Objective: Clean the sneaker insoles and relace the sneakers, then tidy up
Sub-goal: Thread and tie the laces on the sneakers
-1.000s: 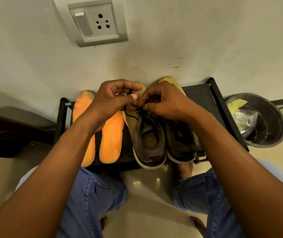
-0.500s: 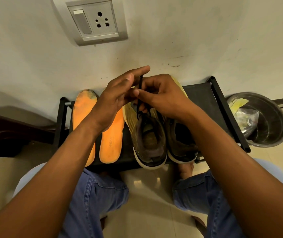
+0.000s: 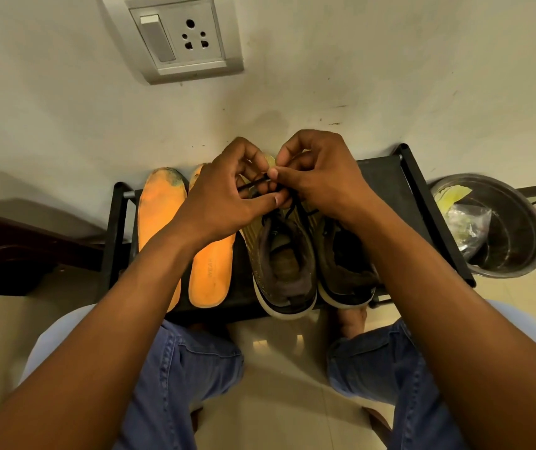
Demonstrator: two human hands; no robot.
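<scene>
On the black rack (image 3: 387, 180), above the left sneaker (image 3: 281, 254), the left hand (image 3: 224, 203) and right hand (image 3: 318, 180) pinch the black lace (image 3: 253, 183) with closed fingers. Beside it stands the right sneaker (image 3: 344, 271); two orange insoles (image 3: 210, 271) lie to the left.

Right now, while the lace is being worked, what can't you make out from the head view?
- Eyelets and toe of the left sneaker: covered by the left hand and right hand.
- Black lace: only short stretches show between the fingers, so its routing is unclear.
- Right sneaker: front hidden under the right wrist.
- Steel basin: contents too small to identify.
- Far insole: heel hidden by the left forearm.
</scene>
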